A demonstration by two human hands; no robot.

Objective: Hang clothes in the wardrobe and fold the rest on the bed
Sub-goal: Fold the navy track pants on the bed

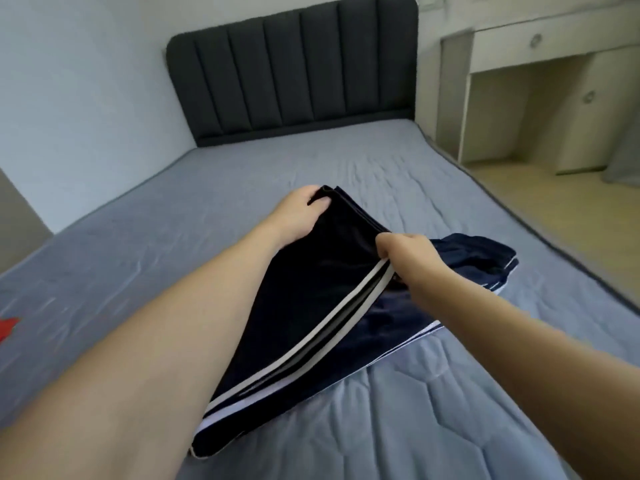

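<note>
Both hands grip the far edge of the navy pants (311, 282), lifted off the bed (433, 410) mid-fold. Left hand (298, 216) pinches one corner, thumb on top; right hand (405, 251) clenches the cloth by the white stripes. Pants sit w/ near end resting close to the bed's front edge, part draped over a second navy garment (478, 258) toward the right edge. To fold well, I'd say: keep both corners level & taut, line up stripes, lay the fold down flat, then smooth out. Red item (8, 327) at left edge, unclear what.
</note>
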